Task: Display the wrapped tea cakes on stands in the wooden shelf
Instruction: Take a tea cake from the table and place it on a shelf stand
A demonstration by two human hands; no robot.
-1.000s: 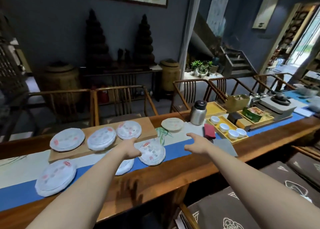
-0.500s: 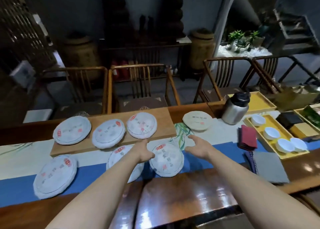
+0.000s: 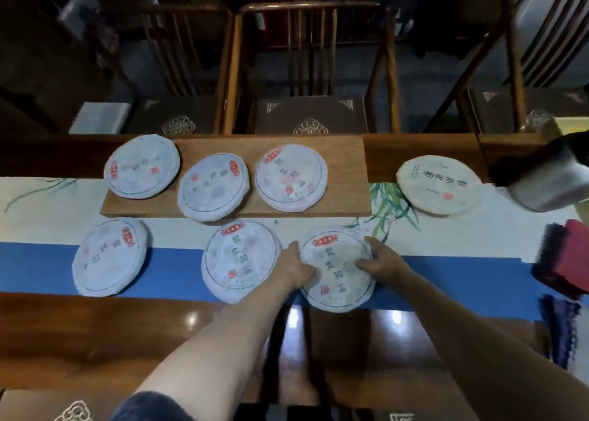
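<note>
Several round tea cakes in white paper with red seals lie flat on the long wooden table [image 3: 95, 331]. One wrapped tea cake [image 3: 337, 269] sits on the blue runner stripe in front of me. My left hand [image 3: 294, 266] grips its left edge and my right hand [image 3: 381, 261] grips its right edge, thumbs on top. A second cake [image 3: 240, 259] lies just left of it, a third [image 3: 110, 256] further left. Three more cakes [image 3: 291, 181] rest on a wooden board [image 3: 345, 172]. No shelf or stand is in view.
A cream-wrapped cake [image 3: 438, 184] lies at the right, beside a steel flask [image 3: 548, 181]. Folded red and dark cloths [image 3: 567, 258] sit at the right edge. Wooden chairs [image 3: 312, 70] with dark cushions stand behind the table.
My view has tilted down onto the table. Both hands have closed in from above the runner onto the two sides of the near cake.
</note>
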